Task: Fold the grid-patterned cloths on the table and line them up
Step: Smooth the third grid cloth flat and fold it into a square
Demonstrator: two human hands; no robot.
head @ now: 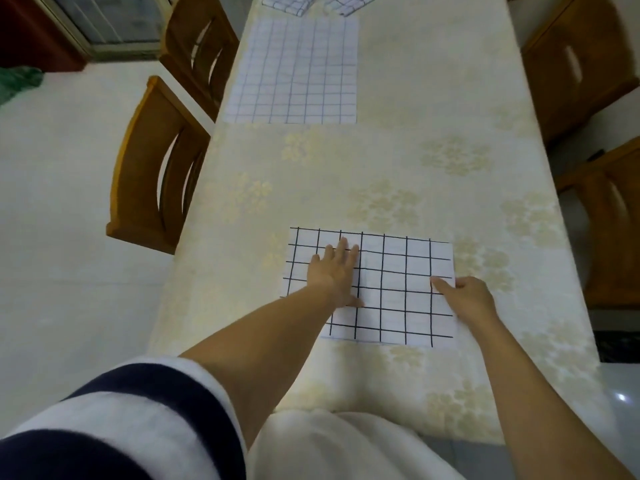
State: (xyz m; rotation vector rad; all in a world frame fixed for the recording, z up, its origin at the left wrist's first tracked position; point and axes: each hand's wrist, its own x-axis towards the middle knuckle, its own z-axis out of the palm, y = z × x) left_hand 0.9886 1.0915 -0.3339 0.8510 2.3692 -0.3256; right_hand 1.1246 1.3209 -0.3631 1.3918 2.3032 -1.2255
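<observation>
- Striped sleeve (121, 427) is hanging lowest in view, on the left arm
- left hand (334, 271) is pressing the black-grid cloth (398, 299) at the desk (381, 174) near end, grip spread flat
- right hand (467, 296) is pinching that cloth's right edge, thumb on top
- judging mid-fold: next move is probably calling for swinging the right edge over to the left, edges matched
- blue-grid cloth (298, 74) is lying unfolded farther up, folded cloths (285, 3) sitting at far end
</observation>
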